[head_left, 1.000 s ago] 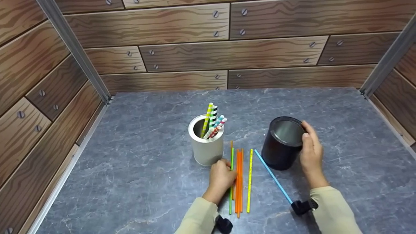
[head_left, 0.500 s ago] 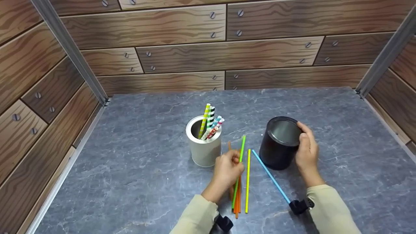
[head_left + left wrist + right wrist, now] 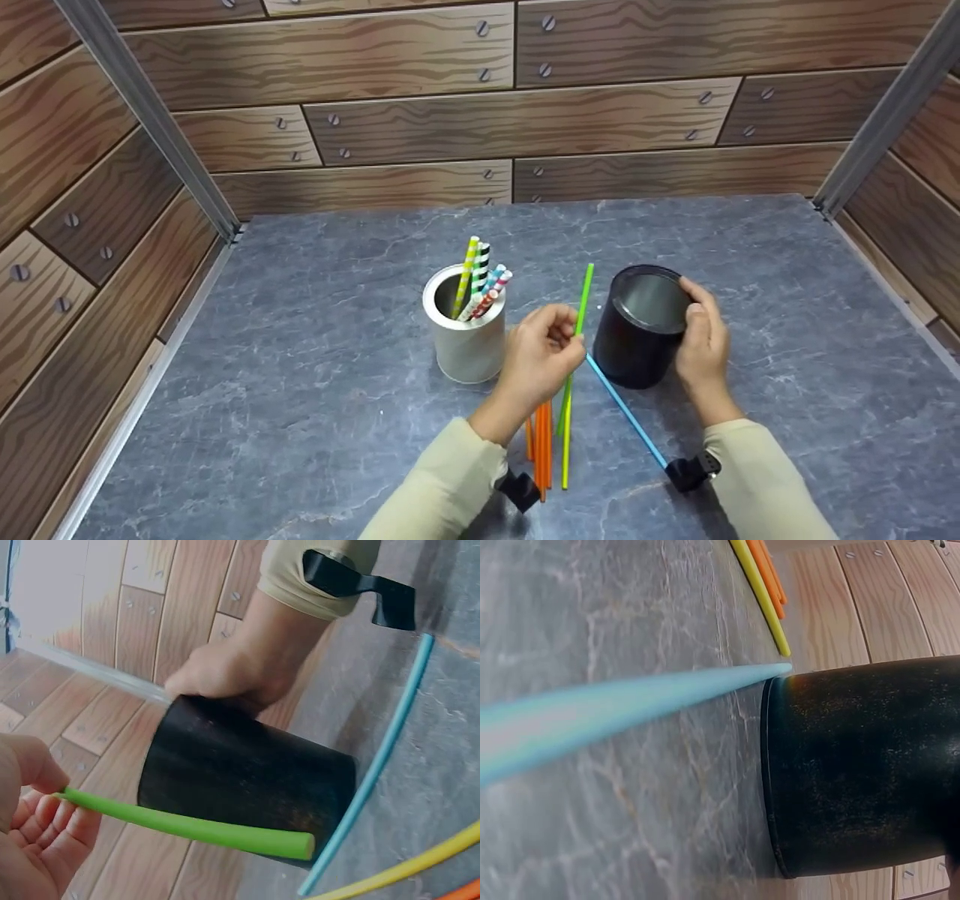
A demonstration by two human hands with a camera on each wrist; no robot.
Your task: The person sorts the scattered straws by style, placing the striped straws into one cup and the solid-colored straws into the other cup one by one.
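My left hand (image 3: 536, 356) pinches a slim green stick (image 3: 585, 300) between thumb and fingertips, raised above the table with its top end leaning right. In the left wrist view the stick's lower end (image 3: 300, 844) crosses in front of a black cup (image 3: 247, 772). My right hand (image 3: 703, 349) grips the upright black cup (image 3: 637, 345) at the right side of its rim. No sticks show inside it. Below my left hand lie several orange sticks (image 3: 542, 457) and a yellow stick (image 3: 566, 450), both partly covered. A blue stick (image 3: 626, 412) slants beside the cup's base.
A white cup (image 3: 469, 349) holding several striped paper straws (image 3: 480, 274) stands left of my left hand. The grey marbled tabletop (image 3: 315, 360) is enclosed by wood-patterned walls (image 3: 420, 127) with metal corner posts.
My left hand has picked up the green stick from beside the orange ones, lifted it, and carried it right toward the black cup. My right hand stays on the cup.
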